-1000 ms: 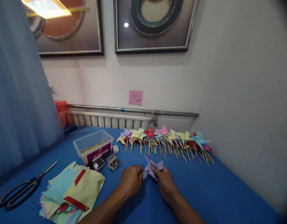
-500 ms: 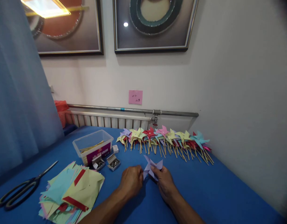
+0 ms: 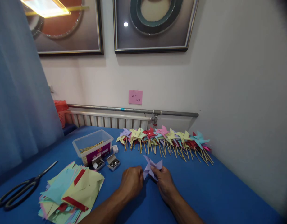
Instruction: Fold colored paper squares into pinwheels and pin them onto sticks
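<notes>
A purple paper pinwheel (image 3: 148,168) is held above the blue table in front of me. My right hand (image 3: 165,183) grips it from the right, thumb pressed on its middle and the fingers behind. My left hand (image 3: 132,179) is closed at the pinwheel's left edge, its fingertips pinched together; what they hold there is hidden. Beyond the hands lies a long row of finished pinwheels (image 3: 150,133) on thin sticks, in yellow, red, pink, blue and purple.
At left, a clear plastic box (image 3: 97,151) holds thin sticks. Small open boxes of metal pins (image 3: 114,163) stand before it. Nearer are a stack of coloured paper sheets (image 3: 85,186) and black-handled scissors (image 3: 29,186). A radiator pipe (image 3: 111,108) runs along the wall.
</notes>
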Demonstrator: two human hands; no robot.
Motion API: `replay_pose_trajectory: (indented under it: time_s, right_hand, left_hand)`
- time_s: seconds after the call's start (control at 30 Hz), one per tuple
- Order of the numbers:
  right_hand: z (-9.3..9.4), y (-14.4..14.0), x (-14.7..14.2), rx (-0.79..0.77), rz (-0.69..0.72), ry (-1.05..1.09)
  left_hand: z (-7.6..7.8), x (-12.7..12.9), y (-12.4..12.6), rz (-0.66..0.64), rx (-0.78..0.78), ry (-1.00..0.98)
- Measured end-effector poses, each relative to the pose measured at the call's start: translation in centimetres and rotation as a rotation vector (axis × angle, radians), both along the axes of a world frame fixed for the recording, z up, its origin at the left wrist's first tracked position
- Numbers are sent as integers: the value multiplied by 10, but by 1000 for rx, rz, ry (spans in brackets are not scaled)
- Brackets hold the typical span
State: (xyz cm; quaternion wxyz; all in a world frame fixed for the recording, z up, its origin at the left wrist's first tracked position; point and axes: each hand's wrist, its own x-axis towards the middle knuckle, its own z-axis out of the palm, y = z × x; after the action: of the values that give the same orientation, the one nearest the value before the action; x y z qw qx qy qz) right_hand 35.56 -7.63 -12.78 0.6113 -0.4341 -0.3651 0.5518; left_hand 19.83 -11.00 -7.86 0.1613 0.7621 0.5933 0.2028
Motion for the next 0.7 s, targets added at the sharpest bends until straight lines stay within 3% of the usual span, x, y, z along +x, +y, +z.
replay_pose_trajectory:
  time_s: [0.7]
  right_hand:
    - [0, 0, 0, 12, 18, -13]
  left_hand:
    - [4, 3, -1, 16, -32, 16]
